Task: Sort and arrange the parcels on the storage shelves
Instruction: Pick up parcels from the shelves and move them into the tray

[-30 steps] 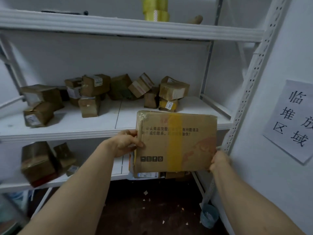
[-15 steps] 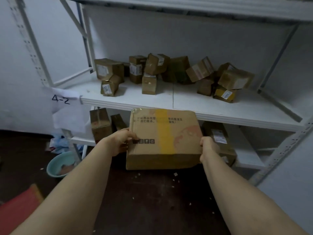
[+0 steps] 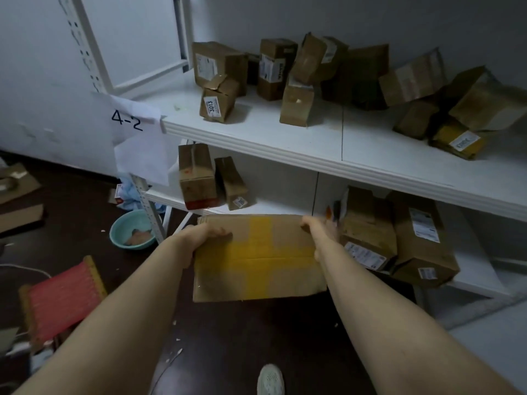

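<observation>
Held a flat cardboard parcel crossed with yellow tape between both hands, low in front of the lower shelf, its far edge just at that shelf's front. Left hand clamped on the parcel's 9 o'clock edge, fingers curled over the top face; right hand closed on the corner at 2 o'clock, fingers partly hidden behind the box. Parcel tilted slightly, top face toward the camera, above the dark floor. At 3 o'clock from the parcel, two larger labelled boxes leaning together on the lower shelf; at 11 o'clock, two narrow boxes standing upright. Above, at 12 o'clock, a jumble of small boxes on the upper shelf. Paper tag reading 4-2 hanging off that shelf's left corner. Teal bowl on the floor at 9 o'clock, red stool nearer at 8 o'clock.
</observation>
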The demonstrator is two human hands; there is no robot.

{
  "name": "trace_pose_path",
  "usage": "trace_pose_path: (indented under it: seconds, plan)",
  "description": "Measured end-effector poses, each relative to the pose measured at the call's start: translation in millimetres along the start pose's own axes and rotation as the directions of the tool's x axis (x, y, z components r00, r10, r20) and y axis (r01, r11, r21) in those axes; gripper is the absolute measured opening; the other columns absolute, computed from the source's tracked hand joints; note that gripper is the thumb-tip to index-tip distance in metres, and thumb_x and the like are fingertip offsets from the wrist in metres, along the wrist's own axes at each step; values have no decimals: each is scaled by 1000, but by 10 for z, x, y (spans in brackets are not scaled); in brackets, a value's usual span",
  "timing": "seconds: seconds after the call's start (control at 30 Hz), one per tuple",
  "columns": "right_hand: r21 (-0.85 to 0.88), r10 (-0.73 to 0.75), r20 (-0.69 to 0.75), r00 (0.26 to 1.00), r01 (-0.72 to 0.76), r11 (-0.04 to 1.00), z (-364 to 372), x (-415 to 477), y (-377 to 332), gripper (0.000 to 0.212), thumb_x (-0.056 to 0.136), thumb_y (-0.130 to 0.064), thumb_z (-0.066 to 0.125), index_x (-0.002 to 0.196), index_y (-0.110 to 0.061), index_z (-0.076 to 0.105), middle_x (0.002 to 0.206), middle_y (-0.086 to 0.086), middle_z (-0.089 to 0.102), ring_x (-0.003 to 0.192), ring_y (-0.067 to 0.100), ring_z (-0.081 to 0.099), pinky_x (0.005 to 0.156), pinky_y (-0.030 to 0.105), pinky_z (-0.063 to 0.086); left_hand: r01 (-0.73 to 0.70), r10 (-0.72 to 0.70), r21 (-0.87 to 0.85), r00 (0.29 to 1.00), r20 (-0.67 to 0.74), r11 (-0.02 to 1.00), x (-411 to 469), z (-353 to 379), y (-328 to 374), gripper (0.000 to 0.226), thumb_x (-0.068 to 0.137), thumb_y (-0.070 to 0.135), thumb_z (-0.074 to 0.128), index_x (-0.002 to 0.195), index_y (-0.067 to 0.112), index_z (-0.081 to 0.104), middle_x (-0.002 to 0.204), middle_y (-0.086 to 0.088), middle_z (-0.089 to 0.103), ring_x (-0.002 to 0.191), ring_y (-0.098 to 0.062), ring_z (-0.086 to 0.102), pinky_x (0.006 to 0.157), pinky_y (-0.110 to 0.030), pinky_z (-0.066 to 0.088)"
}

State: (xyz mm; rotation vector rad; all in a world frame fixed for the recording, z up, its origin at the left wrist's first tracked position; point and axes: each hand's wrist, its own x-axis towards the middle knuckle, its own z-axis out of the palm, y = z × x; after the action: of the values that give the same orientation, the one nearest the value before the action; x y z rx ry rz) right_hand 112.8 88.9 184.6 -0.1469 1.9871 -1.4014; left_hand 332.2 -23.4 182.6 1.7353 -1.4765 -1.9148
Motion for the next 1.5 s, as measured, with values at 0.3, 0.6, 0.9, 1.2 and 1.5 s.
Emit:
trace_pose_path:
  seconds: [0.3, 0.6, 0.9, 1.2, 1.5]
  plan:
    - [-285, 13, -5, 1000, -14, 958, 231, 1315, -121, 65, 78, -7, 58, 140, -13, 40, 135, 9, 49, 113, 31, 50, 82, 34, 40, 116, -126, -135, 990, -67, 984, 1044, 429, 356, 64, 74, 37, 78, 121, 15, 41, 112, -10, 54, 104, -34, 53, 96, -57, 45]
    - [-477, -33, 134, 990, 93, 874, 493, 2300, -312, 79, 78, -5, 52, 151, -18, 25, 151, 11, 35, 135, 35, 36, 109, 46, 37, 130, -186, -262, 962, -201, 956, 1860, 777, 547, 70, 74, 37, 78, 131, 15, 44, 114, -14, 58, 97, -33, 60, 88, -53, 51]
    - [-693, -80, -154, 985, -50, 719, 458, 2294, -244, 99, 74, -48, 75, 149, -13, 21, 155, 13, 15, 145, 33, 10, 116, 55, 9, 215, -267, -245, 942, -203, 945, 2004, 841, 705, 72, 81, 33, 74, 139, 15, 35, 132, -16, 48, 115, -36, 51, 92, -50, 48]
    - [-79, 441, 152, 884, -434, 897, 660, 2140, -106, 48, 74, -6, 80, 113, -8, 51, 132, 14, 55, 114, 31, 58, 87, 40, 54, 204, -245, -221, 954, -173, 954, 2019, 1041, 926, 98, 85, 19, 71, 147, 46, 0, 147, -15, 30, 122, -43, 45, 75, -59, 53]
    - [-310, 340, 222, 914, -265, 913, 635, 2054, -115, 98, 79, -38, 77, 153, -30, 12, 154, 8, 30, 117, 33, 56, 67, 35, 57, 172, -204, -205, 967, -150, 963, 2107, 1126, 977, 41, 83, 17, 72, 112, 5, 46, 106, -16, 56, 100, -33, 60, 61, -38, 57]
